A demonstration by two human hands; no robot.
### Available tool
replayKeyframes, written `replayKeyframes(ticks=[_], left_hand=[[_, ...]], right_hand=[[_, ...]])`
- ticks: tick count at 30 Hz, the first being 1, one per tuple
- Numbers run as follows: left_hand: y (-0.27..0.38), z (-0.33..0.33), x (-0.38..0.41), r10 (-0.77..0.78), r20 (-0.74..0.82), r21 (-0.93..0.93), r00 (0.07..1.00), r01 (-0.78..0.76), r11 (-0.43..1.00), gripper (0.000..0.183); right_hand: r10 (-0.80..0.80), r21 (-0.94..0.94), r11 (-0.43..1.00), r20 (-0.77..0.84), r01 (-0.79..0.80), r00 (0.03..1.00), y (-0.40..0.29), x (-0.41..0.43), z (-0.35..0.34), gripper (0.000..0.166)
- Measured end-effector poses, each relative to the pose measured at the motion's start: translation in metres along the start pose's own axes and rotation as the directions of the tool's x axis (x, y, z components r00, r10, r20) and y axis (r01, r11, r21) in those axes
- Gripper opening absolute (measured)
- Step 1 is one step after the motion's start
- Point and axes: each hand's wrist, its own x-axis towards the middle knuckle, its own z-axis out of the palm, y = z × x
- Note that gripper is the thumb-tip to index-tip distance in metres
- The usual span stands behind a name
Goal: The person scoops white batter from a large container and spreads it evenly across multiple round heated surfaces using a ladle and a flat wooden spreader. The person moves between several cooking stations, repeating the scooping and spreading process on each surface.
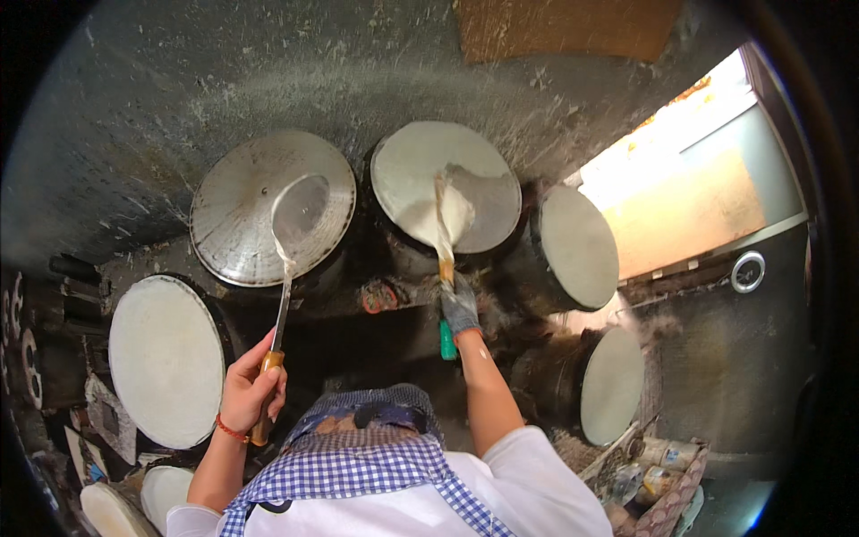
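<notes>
My left hand (pixel 258 386) grips the wooden handle of a long metal ladle (pixel 282 302). The ladle's bowl is over a bare round metal griddle (pixel 235 188), and pale batter coats its neck. On my right hand (pixel 460 307) is a grey glove, closed around a batter-smeared spreader (pixel 441 221); a green handle end (pixel 447 341) sticks out below the glove. The spreader reaches across a second round griddle (pixel 396 168). White batter (pixel 458 213) lies thick beside the tool and thin over the left part, while grey metal shows at the right.
Round griddles covered in a white layer stand at the left (pixel 168 362), right (pixel 578 245) and lower right (pixel 611 386). A stained dark wall (pixel 268 60) rises behind. A small red-rimmed object (pixel 379 297) sits between the griddles. Bottles (pixel 654 480) lie at the lower right.
</notes>
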Motion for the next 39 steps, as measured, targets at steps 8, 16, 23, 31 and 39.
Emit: replayKeyframes(ticks=[8, 16, 23, 31, 39], left_hand=[[-0.020, 0.060, 0.024, -0.023, -0.077, 0.076, 0.997, 0.029, 0.997, 0.056], [-0.042, 0.147, 0.050, 0.043, -0.108, 0.065, 0.993, -0.036, 0.997, 0.055], [-0.071, 0.205, 0.053, 0.048, -0.301, 0.004, 0.953, -0.049, 0.999, 0.056], [-0.083, 0.226, 0.075, 0.066, -0.238, 0.058, 0.969, -0.054, 0.997, 0.064], [-0.079, 0.224, 0.088, 0.038, -0.245, 0.069, 0.969, -0.021, 0.997, 0.064]], right_hand=[[-0.251, -0.145, 0.953, 0.109, 0.265, 0.962, -0.032, -0.005, 0.024, 0.039], [-0.025, 0.176, 0.984, 0.157, -0.003, 0.987, 0.090, 0.055, -0.122, 0.037], [-0.081, -0.410, 0.837, 0.561, 0.363, 0.823, -0.008, 0.036, -0.126, 0.037], [-0.236, -0.030, 0.966, 0.307, 0.257, 0.922, 0.046, 0.154, -0.214, 0.033], [-0.441, -0.323, 0.751, 0.403, 0.576, 0.802, 0.093, 0.131, -0.227, 0.031]])
